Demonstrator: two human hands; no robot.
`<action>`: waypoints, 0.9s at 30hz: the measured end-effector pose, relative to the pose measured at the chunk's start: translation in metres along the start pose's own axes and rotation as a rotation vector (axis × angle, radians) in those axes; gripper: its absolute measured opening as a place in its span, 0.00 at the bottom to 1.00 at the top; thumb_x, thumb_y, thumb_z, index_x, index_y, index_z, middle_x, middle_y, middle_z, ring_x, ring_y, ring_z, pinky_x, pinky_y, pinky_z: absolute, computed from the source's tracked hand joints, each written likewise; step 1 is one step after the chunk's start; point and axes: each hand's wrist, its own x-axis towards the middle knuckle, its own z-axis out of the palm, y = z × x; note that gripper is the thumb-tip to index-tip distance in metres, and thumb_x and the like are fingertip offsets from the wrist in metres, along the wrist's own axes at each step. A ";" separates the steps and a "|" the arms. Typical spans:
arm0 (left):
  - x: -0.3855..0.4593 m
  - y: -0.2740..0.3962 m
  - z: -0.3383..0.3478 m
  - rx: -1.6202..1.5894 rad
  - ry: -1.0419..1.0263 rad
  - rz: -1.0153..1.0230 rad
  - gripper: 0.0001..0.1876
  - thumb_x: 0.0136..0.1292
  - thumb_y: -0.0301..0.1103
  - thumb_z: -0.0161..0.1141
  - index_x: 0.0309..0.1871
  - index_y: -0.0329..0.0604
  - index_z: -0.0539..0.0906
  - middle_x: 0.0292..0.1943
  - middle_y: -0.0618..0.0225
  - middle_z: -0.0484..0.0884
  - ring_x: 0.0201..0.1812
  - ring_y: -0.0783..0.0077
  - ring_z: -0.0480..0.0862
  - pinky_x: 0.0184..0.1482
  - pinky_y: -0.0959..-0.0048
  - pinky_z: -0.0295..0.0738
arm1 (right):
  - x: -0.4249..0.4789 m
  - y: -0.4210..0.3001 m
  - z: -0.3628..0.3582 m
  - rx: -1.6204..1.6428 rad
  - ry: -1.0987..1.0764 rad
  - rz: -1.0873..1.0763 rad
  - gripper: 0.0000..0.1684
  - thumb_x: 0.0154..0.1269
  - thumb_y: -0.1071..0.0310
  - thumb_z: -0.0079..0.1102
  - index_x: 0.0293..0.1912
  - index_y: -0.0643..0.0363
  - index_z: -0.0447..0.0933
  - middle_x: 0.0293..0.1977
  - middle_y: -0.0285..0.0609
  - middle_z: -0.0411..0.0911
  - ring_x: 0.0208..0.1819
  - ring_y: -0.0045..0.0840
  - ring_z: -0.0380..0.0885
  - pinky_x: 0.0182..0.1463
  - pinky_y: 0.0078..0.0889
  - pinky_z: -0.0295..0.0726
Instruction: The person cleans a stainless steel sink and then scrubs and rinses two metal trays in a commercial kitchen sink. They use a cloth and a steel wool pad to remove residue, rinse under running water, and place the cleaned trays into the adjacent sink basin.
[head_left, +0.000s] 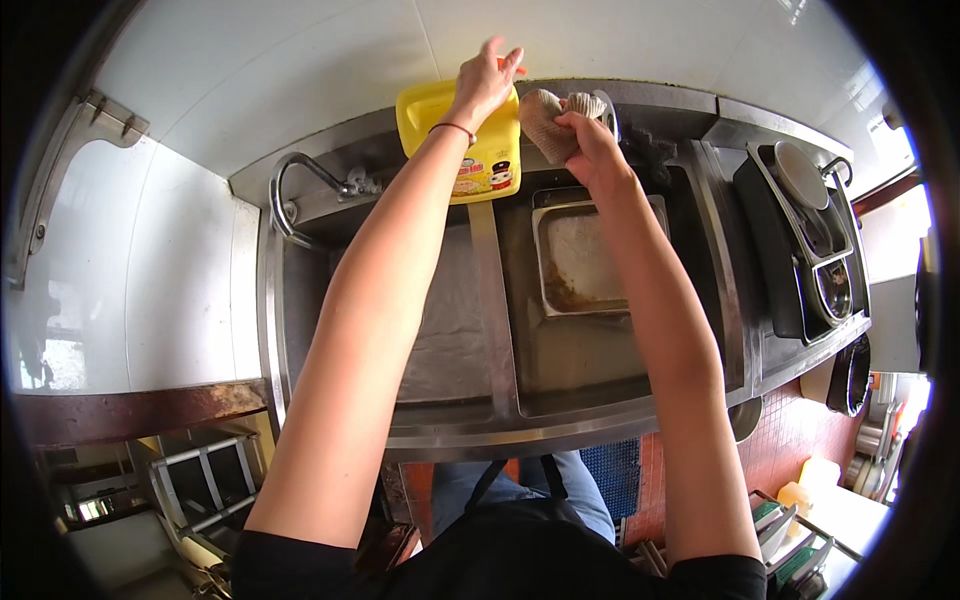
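My left hand (484, 84) is at the top of a yellow plastic jug (427, 112) with a printed label, standing at the back of the sink. A red-orange cap or spout (520, 70) shows beside my thumb; the fingers are blurred, so their hold on it is unclear. Just right of the jug, my right hand (591, 146) grips a bunched beige textured cloth (546, 124). Below that hand, a rectangular metal pan (581, 259) with brown residue sits in the right basin (577, 367), which holds murky water. My right forearm hides part of the pan.
A curved metal faucet (281, 199) stands over the left basin (446, 330), with a steel divider (495, 300) between the basins. On the right counter, a dark tub (765, 247) carries metal pans and an oval dish (801, 175). A white tiled wall (600, 37) rises behind the sink.
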 end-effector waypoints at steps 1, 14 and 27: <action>0.007 -0.010 0.003 -0.004 -0.052 0.013 0.20 0.78 0.46 0.47 0.50 0.39 0.84 0.48 0.58 0.88 0.43 0.65 0.88 0.48 0.67 0.81 | 0.002 -0.003 0.005 -0.009 0.002 -0.002 0.14 0.63 0.79 0.55 0.50 0.66 0.73 0.45 0.49 0.78 0.45 0.37 0.83 0.48 0.41 0.86; 0.024 -0.024 0.008 0.170 -0.176 0.171 0.21 0.76 0.42 0.42 0.42 0.44 0.86 0.31 0.60 0.87 0.37 0.58 0.87 0.45 0.62 0.80 | 0.013 0.022 0.031 0.249 -0.165 0.117 0.17 0.67 0.80 0.52 0.55 0.72 0.69 0.53 0.54 0.75 0.55 0.38 0.78 0.63 0.40 0.78; 0.011 -0.025 0.014 0.526 -0.145 0.261 0.18 0.77 0.43 0.41 0.42 0.44 0.81 0.32 0.58 0.87 0.39 0.50 0.87 0.46 0.55 0.80 | 0.019 0.021 0.027 0.333 -0.161 0.143 0.18 0.65 0.83 0.44 0.55 0.74 0.69 0.54 0.55 0.74 0.56 0.43 0.77 0.66 0.47 0.76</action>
